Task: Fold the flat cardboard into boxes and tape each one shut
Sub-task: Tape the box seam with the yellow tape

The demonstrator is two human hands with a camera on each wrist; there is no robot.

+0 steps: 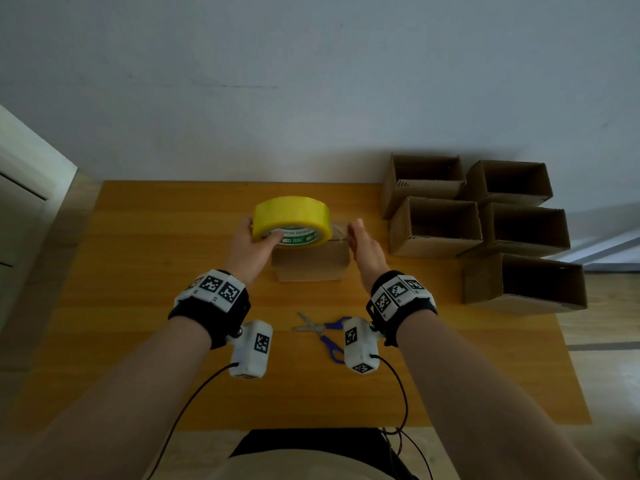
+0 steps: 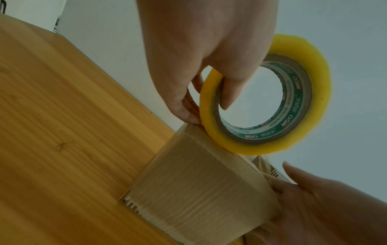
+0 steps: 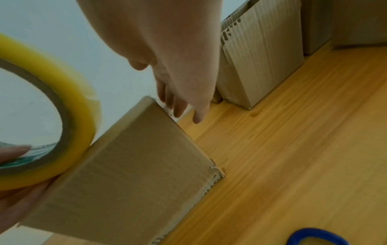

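Small brown corrugated cardboard box [image 1: 311, 263] sits mid-table on the orange wood-grain table [image 1: 138, 271], standing on end w/ its ribbed, ragged cut edges down on the wood. Left hand [image 1: 251, 245] grips the fat roll of glossy yellow tape [image 1: 291, 220], thumb hooked inside the green-printed cardboard core, fingers round the outer rim; roll rests on the box's top edge. A clear, shiny strip of tape runs down the box's left side. Right hand [image 1: 367, 249] is flat, fingers straight & together, against the box's right side near the top. Blue-handled steel scissors [image 1: 325, 336] lie nearer the person, between the wrists. Five open-topped brown cardboard boxes [image 1: 485, 220] cluster at the table's right, touching each other.
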